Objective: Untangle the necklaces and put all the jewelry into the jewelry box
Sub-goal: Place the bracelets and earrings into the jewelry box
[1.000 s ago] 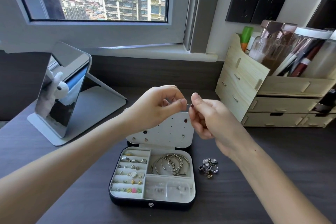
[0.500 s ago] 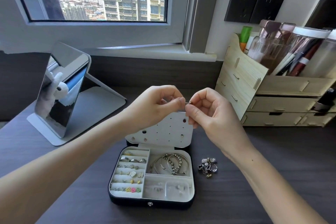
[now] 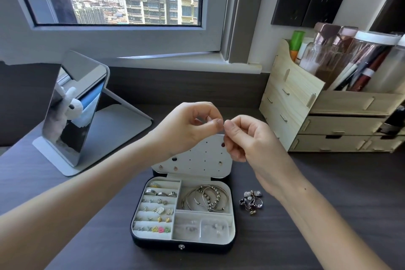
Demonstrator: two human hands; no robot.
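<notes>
Above the open jewelry box (image 3: 182, 246), both hands meet at the fingertips. Left hand (image 3: 186, 126): thumb and forefinger pinched together, the other fingers curled. Right hand (image 3: 248, 138): pinching likewise, its fingertips touching those of the left. Between them I make out only a sliver of a small item (image 3: 223, 124); the fingers hide most of it, and I cannot tell what kind of jewelry it is or whether a chain hangs from it. The box's perforated lid (image 3: 197, 160) stands raised behind the tray, its upper right corner covered by the right hand. Left rows of the tray: rings (image 3: 161, 193) and small earrings (image 3: 157, 229), too fine for me to count. Upper right compartment: bracelets (image 3: 206, 200), lying overlapped. Lower right compartments: pale pieces I cannot resolve. Just right of the box, on the dark desk (image 3: 328, 215), lies a loose cluster of jewelry (image 3: 252, 201), its pieces piled together and not touching the box. Far left: a tilted mirror (image 3: 72, 107). Far right: a wooden organizer (image 3: 291, 103), cut off by the frame edge, as are both forearms
</notes>
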